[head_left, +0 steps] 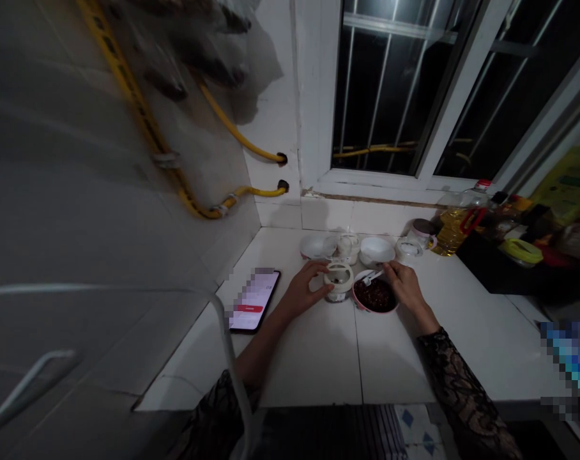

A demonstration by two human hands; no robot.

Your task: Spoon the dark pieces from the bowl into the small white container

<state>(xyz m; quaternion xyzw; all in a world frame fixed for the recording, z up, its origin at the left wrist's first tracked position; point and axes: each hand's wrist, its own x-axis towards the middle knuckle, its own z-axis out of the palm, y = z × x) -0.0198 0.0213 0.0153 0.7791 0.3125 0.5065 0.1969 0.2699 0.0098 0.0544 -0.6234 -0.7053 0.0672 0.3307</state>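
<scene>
My left hand [309, 289] grips a small clear jar [338, 291] with a pale rim, thumb and fingers on its left side. The jar stands on the white tiled counter with its top open. Right beside it is a bowl [375, 303] with a dark red, flaky sauce in it. Closed around the handle of a small white spoon [370, 277], my right hand [405, 286] is over the bowl's right rim. The spoon's head is at the surface of the sauce. What lies inside the jar is too dark to make out.
Behind stand a white bowl [377, 250], a clear bowl [317, 245] and lidded jars [409, 248]. An oil bottle [455, 223] is at the back right. A lit phone [255, 300] lies to the left. Yellow hose [160, 147] runs along the wall.
</scene>
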